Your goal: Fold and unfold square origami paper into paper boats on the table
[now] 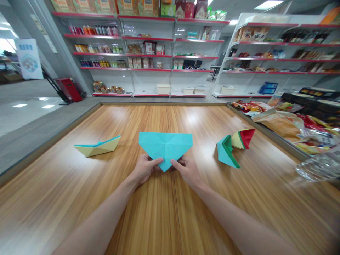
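Note:
Between my hands is a sheet of blue origami paper (165, 145), folded so that it has a straight top edge and a point at the bottom, with crease lines meeting near its middle. My left hand (145, 167) pinches its lower left edge, thumb on top and fingers behind. On the lower right edge, my right hand (188, 170) grips the same way. A yellow and blue paper boat (98, 147) lies to the left. To the right are a blue and green folded paper piece (227, 151) and a yellow and red one (243, 138), close together.
The wooden table (106, 198) has a raised dark rim. Along its right side lie snack packets (281, 122), black boxes (313, 104) and a clear plastic container (318, 166). Shelves of goods (148, 53) stand behind, and a red object (68, 89) is on the floor at left.

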`<state>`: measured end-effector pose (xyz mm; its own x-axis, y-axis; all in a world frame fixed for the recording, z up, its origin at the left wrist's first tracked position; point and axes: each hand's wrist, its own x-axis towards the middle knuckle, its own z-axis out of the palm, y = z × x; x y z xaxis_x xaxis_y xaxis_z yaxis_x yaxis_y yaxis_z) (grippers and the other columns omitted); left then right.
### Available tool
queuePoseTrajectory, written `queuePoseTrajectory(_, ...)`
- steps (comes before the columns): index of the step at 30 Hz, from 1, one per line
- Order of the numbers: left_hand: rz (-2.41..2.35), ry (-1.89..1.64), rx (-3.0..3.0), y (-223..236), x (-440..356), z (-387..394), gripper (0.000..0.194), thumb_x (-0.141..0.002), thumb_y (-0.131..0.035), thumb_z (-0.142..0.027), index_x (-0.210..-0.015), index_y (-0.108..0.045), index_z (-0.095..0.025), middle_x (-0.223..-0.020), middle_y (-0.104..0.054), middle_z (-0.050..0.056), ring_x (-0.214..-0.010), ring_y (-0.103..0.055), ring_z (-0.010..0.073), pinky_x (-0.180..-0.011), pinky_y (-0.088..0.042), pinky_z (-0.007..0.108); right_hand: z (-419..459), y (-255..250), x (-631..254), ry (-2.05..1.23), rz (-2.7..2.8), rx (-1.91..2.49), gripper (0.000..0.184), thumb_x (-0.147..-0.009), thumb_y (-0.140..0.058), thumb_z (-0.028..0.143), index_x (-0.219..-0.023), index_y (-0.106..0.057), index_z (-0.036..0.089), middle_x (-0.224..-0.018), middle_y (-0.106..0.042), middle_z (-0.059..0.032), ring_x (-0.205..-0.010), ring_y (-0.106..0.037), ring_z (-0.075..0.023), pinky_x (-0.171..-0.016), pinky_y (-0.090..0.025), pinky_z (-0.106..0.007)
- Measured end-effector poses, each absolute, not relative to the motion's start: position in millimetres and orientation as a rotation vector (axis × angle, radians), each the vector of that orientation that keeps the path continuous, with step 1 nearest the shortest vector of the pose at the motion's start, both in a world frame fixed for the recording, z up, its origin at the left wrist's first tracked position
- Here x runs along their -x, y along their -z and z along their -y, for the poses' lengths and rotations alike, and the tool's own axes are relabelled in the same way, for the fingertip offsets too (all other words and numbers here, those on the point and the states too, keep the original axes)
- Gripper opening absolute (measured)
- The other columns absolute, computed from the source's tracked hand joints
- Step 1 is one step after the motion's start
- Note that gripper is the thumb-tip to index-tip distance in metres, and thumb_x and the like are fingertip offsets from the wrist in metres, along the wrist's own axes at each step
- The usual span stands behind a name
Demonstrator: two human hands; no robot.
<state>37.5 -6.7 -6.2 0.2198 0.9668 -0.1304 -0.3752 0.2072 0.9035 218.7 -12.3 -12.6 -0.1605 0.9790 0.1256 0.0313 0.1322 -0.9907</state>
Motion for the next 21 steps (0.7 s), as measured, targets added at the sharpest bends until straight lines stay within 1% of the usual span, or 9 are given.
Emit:
queuePoseTrajectory(2, -0.855, -1.105, -0.888, 6.4, -37.0, 7.2, 0.035, -0.062, -0.079, -0.028, -0.089, -0.066, -0.010, -0.091, -0.071, 0.012, -0.078, -0.067, 0.0233, -0.070, -0.055, 0.037, 14.9, 12.2, -216.2, -1.240, 1.406, 1.052, 0.033, -0.077, -0.063, 0.043, -0.091, -0.066, 0.013, -0.090, -0.072, -0.0100, -0.080, -0.068, -0.0259, -0.073, -0.054, -0.039)
queuePoseTrajectory(4, -0.843, -1.077, -0.902, 6.2, -36.2, 7.3, 0.033, -0.064, -0.078, -0.027, -0.090, -0.066, -0.010, -0.091, -0.071, 0.012, -0.077, -0.067, 0.0224, -0.069, -0.055, 0.036, 14.8, 12.5, -216.7, -1.262, 1.377, 1.042, 0.032, -0.076, -0.064, 0.042, -0.089, -0.067, 0.013, -0.088, -0.072, -0.0096, -0.079, -0.068, -0.0260, -0.073, -0.054, -0.039)
queuePoseTrajectory(8, -0.848, -1.061, -0.915, 6.3, -35.4, 7.2, 0.031, -0.065, -0.077, -0.026, -0.088, -0.067, -0.008, -0.089, -0.071, 0.013, -0.075, -0.067, 0.0205, -0.066, -0.055, 0.032, 11.0, 15.2, -219.8, -1.317, 1.312, 0.999, 0.032, -0.073, -0.068, 0.040, -0.091, -0.069, 0.013, -0.091, -0.072, -0.0095, -0.085, -0.067, -0.0270, -0.079, -0.053, -0.041)
queuePoseTrajectory(11, -0.854, -1.054, -0.931, 7.5, -34.9, 6.4, 0.030, -0.066, -0.076, -0.026, -0.088, -0.067, -0.007, -0.088, -0.070, 0.013, -0.074, -0.066, 0.0197, -0.065, -0.055, 0.031, 9.2, 16.8, -220.5, -1.362, 1.273, 0.963, 0.032, -0.072, -0.069, 0.038, -0.091, -0.069, 0.013, -0.089, -0.073, -0.0092, -0.084, -0.068, -0.0267, -0.079, -0.053, -0.042)
queuePoseTrajectory(15, -0.839, -1.022, -0.930, 8.8, -32.8, 5.4, 0.027, -0.067, -0.075, -0.024, -0.088, -0.066, -0.009, -0.088, -0.070, 0.011, -0.072, -0.065, 0.0174, -0.062, -0.054, 0.028, 9.0, 15.6, -221.0, -1.410, 1.246, 0.901, 0.030, -0.071, -0.071, 0.035, -0.093, -0.069, 0.014, -0.092, -0.072, -0.0082, -0.086, -0.067, -0.0251, -0.084, -0.051, -0.042)
queuePoseTrajectory(21, -0.769, -0.996, -0.927, 10.5, -29.0, 5.0, 0.029, -0.067, -0.075, -0.021, -0.093, -0.065, -0.012, -0.089, -0.069, 0.009, -0.075, -0.065, 0.0189, -0.066, -0.053, 0.031, 8.8, 13.6, -221.6, -1.507, 1.228, 0.874, 0.030, -0.070, -0.072, 0.035, -0.092, -0.069, 0.015, -0.092, -0.072, -0.0072, -0.084, -0.067, -0.0227, -0.081, -0.052, -0.040)
